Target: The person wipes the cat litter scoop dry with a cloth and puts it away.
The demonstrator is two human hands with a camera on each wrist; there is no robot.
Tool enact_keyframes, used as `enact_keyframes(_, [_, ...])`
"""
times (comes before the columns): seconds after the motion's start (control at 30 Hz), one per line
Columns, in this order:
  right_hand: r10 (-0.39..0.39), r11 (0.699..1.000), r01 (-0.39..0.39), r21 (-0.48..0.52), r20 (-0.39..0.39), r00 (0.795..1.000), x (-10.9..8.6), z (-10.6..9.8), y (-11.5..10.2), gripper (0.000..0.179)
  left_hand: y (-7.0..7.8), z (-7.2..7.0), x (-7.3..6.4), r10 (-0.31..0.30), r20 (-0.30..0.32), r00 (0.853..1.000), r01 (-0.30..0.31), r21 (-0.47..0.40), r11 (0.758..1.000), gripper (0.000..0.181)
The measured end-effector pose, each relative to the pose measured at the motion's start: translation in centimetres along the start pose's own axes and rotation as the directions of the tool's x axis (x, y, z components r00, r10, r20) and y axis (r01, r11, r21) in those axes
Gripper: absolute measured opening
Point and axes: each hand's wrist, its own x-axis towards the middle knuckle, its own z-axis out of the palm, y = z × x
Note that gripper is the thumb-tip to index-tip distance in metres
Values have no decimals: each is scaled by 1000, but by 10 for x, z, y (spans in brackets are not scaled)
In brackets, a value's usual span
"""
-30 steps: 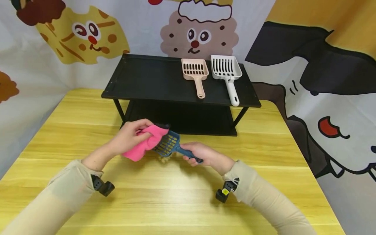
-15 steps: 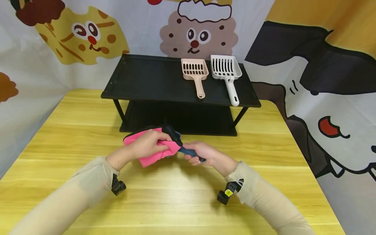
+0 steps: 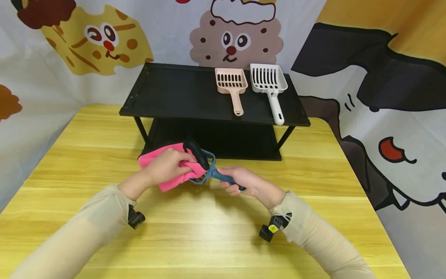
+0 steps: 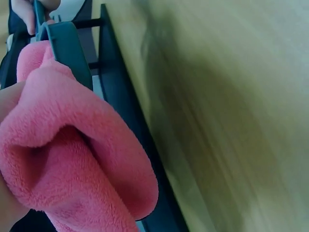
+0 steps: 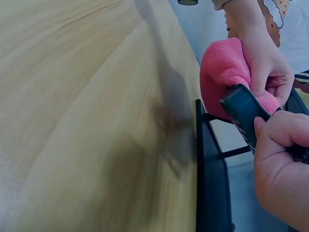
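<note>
Printed fabric backdrop (image 3: 174, 31) across the top and right of the head frame; can't tell if it's one sheet. Below: one yellow wood-grain table (image 3: 209, 248). One black two-tier shelf (image 3: 174, 93) on it, upper centre.

Two beige sleeves (image 3: 80, 228), one from each lower corner.

One pink plush cloth with a black edge section (image 4: 87, 121), left of centre. Left hand (image 3: 167, 164): fingers pinch the bunched cloth, which touches and covers most of the blue scoop's head. Cloth should be soft, light, shapeless; bunch it to get a firm hold.

Three scoops total. White slotted scoop with long handle (image 3: 273, 93) and pale pink slotted scoop (image 3: 235, 101) lie side by side on the shelf's upper tier, right half, handles toward the viewer, not touching.

Third, the blue slotted scoop (image 3: 213, 173): frame centre, off the table, in front of the shelf. Right hand (image 3: 244, 181): fingers wrapped round its handle. Reads as light, stiff plastic, smooth so maybe slippery. Hold by the handle; slot bars look the weakest part.

Smallest: two black wrist cameras (image 3: 136, 217), one per wrist.
</note>
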Motion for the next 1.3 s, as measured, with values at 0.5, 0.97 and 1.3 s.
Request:
enact_keyframes(0.5, [-41, 992, 37, -123, -37, 998, -10, -1, -7, 26, -10, -9, -8, -34, -178, 983, 31, -18, 999, 15])
enact_keyframes(0.97, [38, 973, -53, -224, -74, 997, -1, -7, 3, 30, -5, -7, 5, -217, -213, 953, 135, -342, 930, 13])
enact_keyframes(1.3, [-29, 921, -30, -388, -145, 989, 5, -2, 5, 36, 10, 19, 18, -173, -108, 979, 145, -228, 963, 28])
